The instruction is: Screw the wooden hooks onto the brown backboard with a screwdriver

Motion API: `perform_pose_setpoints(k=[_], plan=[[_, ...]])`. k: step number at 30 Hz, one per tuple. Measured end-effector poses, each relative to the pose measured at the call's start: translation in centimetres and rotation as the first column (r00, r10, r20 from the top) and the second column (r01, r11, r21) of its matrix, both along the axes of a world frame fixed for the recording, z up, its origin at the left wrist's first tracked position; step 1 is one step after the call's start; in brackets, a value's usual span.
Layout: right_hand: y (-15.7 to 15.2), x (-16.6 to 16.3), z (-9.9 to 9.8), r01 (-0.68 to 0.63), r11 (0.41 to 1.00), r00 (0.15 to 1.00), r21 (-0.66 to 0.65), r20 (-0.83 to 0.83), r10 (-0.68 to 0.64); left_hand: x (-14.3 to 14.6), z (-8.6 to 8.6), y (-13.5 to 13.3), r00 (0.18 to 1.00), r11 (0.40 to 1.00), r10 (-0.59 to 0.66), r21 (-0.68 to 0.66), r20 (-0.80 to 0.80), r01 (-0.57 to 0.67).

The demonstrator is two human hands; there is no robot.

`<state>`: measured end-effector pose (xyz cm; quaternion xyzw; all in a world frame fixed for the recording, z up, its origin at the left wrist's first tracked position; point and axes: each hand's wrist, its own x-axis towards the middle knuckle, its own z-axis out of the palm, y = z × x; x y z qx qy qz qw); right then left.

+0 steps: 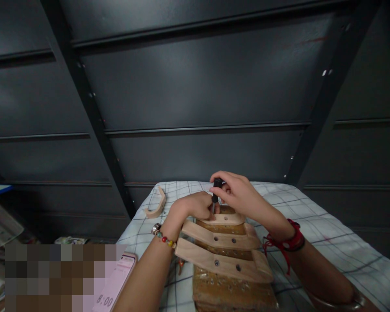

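My right hand [243, 190] is closed round the black handle of a screwdriver [217, 183], which stands nearly upright. Its shaft points down at the farthest curved wooden piece [230, 219]. Beside the shaft, my left hand [196, 204] has its fingers curled in by the tip; what they pinch is hidden. Nearer to me lie a middle wooden piece [223, 239] and a front wooden piece [225, 265], each with two dark screws or screw holes showing. All three rest across a brown block [234, 290] that looks wrapped in clear film and has small marks on top.
A loose curved wooden piece [156, 212] lies at the far left of the checked cloth [331, 249]. A phone [117, 277] showing a time is at the lower left, beside a blurred-out patch. A dark panelled wall [201, 91] rises behind the table.
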<state>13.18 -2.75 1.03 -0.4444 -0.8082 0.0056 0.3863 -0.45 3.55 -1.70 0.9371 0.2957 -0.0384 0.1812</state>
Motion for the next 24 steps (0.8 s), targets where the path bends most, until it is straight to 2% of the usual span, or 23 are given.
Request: perform_pose_setpoints(k=[8, 17, 24], plan=[[-0.3, 0.1, 0.0, -0.024, 1.0, 1.0, -0.017, 0.009, 0.024, -0.3, -0.4, 0.5, 1.0, 0.998, 0.021, -0.051, 0.023, -0.02], [0.1, -0.1, -0.6, -0.039, 0.999, 0.999, 0.001, -0.037, 0.039, -1.4, 1.1, -0.2, 0.997, 0.995, 0.073, -0.065, 0.021, -0.071], [0.3, -0.2, -0.6, -0.002, 1.0, 0.997, 0.031, -0.072, 0.004, -0.9, 0.3, 0.1, 0.998, 0.995, 0.045, -0.094, 0.05, -0.04]])
